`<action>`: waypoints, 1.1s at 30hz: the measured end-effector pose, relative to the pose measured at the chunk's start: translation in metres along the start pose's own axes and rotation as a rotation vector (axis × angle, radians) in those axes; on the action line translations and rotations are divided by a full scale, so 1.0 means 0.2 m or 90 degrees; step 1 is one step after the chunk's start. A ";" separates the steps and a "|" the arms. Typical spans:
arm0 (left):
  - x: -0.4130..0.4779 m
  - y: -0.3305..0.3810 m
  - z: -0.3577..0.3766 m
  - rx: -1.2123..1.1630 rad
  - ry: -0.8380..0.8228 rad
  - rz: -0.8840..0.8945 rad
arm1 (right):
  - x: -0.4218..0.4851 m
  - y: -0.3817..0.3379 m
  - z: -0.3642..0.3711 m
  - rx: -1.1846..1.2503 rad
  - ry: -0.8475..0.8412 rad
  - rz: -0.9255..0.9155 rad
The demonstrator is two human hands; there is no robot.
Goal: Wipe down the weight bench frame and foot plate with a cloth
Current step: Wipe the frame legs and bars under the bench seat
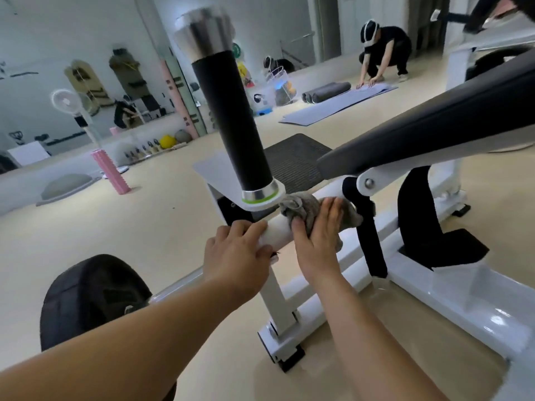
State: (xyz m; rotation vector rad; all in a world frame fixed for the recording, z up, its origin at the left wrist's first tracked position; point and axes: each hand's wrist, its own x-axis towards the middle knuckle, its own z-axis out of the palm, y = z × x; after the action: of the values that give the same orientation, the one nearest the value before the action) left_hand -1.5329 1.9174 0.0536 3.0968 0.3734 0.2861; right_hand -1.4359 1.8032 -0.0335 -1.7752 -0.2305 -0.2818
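Head view.
— Looking for the cloth (pixel 304 205). Where?
— Bunched up, grey, on the top tube of the white frame (pixel 278 231), just past the foot of the black post (pixel 231 120). Pinned there under the right hand (pixel 317 235).
— Gripped or just pressed?
— Pressed. Palm down, fingers straight and close together, laid flat over the cloth, with grey folds spilling out at the fingertips and on the far side.
— And the left hand (pixel 237 253)?
— Bare, just beside the right on the same tube, nearer the camera. Fingers curled over the top, thumb tucked below: holding the frame itself, apart from the cloth.
— Foot plate (pixel 295 160)?
— Black, textured, beyond the post, partly hidden by the post and by the pad (pixel 434 131). Well apart from cloth and hands.
— Rest of the machine?
— Post tilted toward the camera, chrome cap on top, chrome collar with a green ring at the base. Long dark pad slanting up to the right above the frame. Black disc (pixel 92 296) low on the left. White base rails resting on the beige floor (pixel 144 227).
— Anything farther off?
— Pink roller (pixel 108 175) upright on the floor at left, a white fan (pixel 66 102) behind it near the wall. At the back, a person (pixel 382 47) in black crouching, both hands down on a grey mat (pixel 333 107).
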 end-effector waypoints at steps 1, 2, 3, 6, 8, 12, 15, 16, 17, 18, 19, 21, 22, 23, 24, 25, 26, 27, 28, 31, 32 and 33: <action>0.00 0.00 0.01 -0.003 -0.001 -0.001 | 0.05 0.00 -0.01 0.006 0.019 0.023; -0.01 0.01 0.02 -0.011 0.002 -0.001 | 0.09 -0.01 -0.01 0.018 0.040 0.043; -0.01 0.00 0.01 -0.016 0.007 0.001 | 0.12 -0.03 0.01 0.035 0.066 0.064; 0.00 -0.01 0.00 -0.024 0.017 0.005 | 0.07 -0.15 0.12 0.024 0.130 0.070; 0.00 -0.02 0.00 -0.025 0.020 0.017 | -0.01 -0.16 0.19 -0.063 0.116 0.003; 0.00 -0.07 -0.01 -0.077 -0.019 0.040 | 0.10 -0.06 0.06 -0.141 0.075 -0.048; -0.01 -0.08 -0.03 -0.104 -0.031 0.046 | 0.15 -0.03 0.01 -0.141 0.080 -0.005; -0.01 -0.08 -0.03 -0.105 -0.030 0.053 | 0.11 -0.07 0.06 -0.140 0.088 0.000; -0.01 -0.07 -0.04 -0.109 -0.031 0.060 | 0.06 -0.11 0.12 -0.143 0.091 -0.018; -0.01 -0.08 -0.04 -0.118 -0.037 0.065 | 0.00 -0.14 0.19 -0.159 0.087 -0.057; -0.02 -0.08 -0.05 -0.147 -0.045 0.071 | -0.05 -0.16 0.23 -0.183 0.073 -0.105; -0.03 -0.09 -0.04 -0.275 -0.022 0.045 | -0.09 -0.14 0.20 -0.222 0.036 -0.176; -0.03 -0.10 -0.05 -0.339 0.000 0.007 | -0.06 -0.10 0.15 -0.221 0.022 -0.181; -0.03 -0.11 -0.05 -0.377 0.020 -0.029 | -0.03 -0.06 0.09 -0.204 0.010 -0.171; -0.04 -0.11 -0.05 -0.382 0.025 -0.048 | -0.01 -0.02 0.05 -0.170 0.011 -0.138; -0.05 -0.12 -0.05 -0.363 0.021 -0.048 | 0.00 0.00 0.02 -0.130 0.021 -0.089; -0.06 -0.12 -0.05 -0.345 0.019 -0.042 | -0.01 -0.01 0.03 -0.086 0.033 -0.045; -0.08 -0.12 -0.06 -0.334 0.028 -0.036 | -0.04 -0.03 0.07 -0.044 0.043 -0.018; -0.09 -0.12 -0.06 -0.316 0.047 -0.031 | -0.09 -0.06 0.13 -0.019 0.053 -0.014; -0.13 -0.15 -0.06 -0.235 0.112 0.012 | -0.27 -0.12 0.29 -0.045 0.037 -0.074; -0.15 -0.17 -0.04 -0.215 0.117 0.033 | -0.28 -0.11 0.29 -0.070 0.021 -0.097; -0.16 -0.18 -0.03 -0.205 0.117 0.047 | -0.28 -0.10 0.26 -0.094 0.007 -0.131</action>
State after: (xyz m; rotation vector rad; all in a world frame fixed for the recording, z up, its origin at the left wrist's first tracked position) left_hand -1.5723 1.9457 0.0529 2.7787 0.1915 0.5720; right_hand -1.4921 1.8588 -0.0434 -1.8972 -0.3935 -0.4659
